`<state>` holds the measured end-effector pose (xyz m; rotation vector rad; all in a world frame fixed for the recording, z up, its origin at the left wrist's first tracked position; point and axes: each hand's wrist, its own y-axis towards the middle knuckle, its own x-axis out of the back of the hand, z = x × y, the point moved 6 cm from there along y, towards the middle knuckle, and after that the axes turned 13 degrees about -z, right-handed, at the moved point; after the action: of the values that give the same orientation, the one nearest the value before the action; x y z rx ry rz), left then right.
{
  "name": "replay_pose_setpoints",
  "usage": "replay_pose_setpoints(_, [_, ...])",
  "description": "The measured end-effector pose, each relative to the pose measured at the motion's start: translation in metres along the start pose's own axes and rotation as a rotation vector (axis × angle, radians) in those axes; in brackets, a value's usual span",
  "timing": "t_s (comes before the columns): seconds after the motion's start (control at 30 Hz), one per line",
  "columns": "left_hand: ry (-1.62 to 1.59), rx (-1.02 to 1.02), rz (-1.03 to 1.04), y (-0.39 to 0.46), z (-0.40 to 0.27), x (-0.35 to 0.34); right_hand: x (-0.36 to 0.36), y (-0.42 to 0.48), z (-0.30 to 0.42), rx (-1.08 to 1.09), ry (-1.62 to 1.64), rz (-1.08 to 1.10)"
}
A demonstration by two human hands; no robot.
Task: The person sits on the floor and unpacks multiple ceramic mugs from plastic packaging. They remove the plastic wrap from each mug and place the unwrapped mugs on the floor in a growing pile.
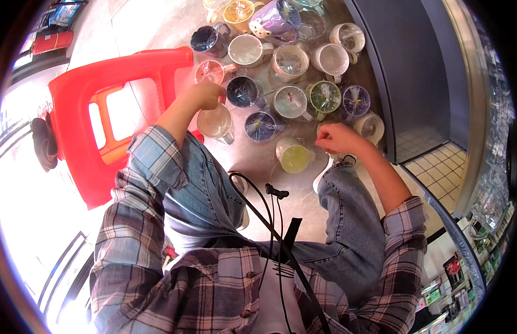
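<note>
Many mugs in clear plastic wrap stand on the floor before me. At the left of the group, my left hand (209, 96) is at a red handle between a pink mug (209, 73) and a cream mug (215, 121); its grip is partly hidden. My right hand (338, 138) is over a mostly hidden orange-toned item near my right knee, fingers bent. Between the hands are a dark blue mug (243, 92), a blue-purple mug (260, 126), a pale mug (290, 102), a green mug (325, 97) and a tilted mug with a yellow-green inside (295, 158).
A red plastic stool (170, 62) lies on its side at the left. A grey panel (409, 67) stands at the right, beside shelves of packaged goods (455, 267). Behind the nearer mugs lies a purple mug with an animal face (267, 23).
</note>
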<state>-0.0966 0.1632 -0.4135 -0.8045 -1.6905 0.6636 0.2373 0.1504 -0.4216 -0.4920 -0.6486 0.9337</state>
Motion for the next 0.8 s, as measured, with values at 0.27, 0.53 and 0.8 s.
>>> replay_pose_setpoints(0.27, [0.071, 0.037, 0.036, 0.028, 0.016, -0.037, -0.003, 0.001, -0.001, 0.049, -0.037, -0.014])
replay_pose_setpoints(0.53, [-0.005, 0.033, 0.005, 0.032, 0.009, -0.035, -0.008, 0.002, -0.012, 0.145, -0.116, -0.051])
replay_pose_setpoints(0.8, [-0.011, -0.045, -0.074, 0.037, 0.02, -0.035, -0.009, -0.003, -0.004, 0.082, -0.12, 0.013])
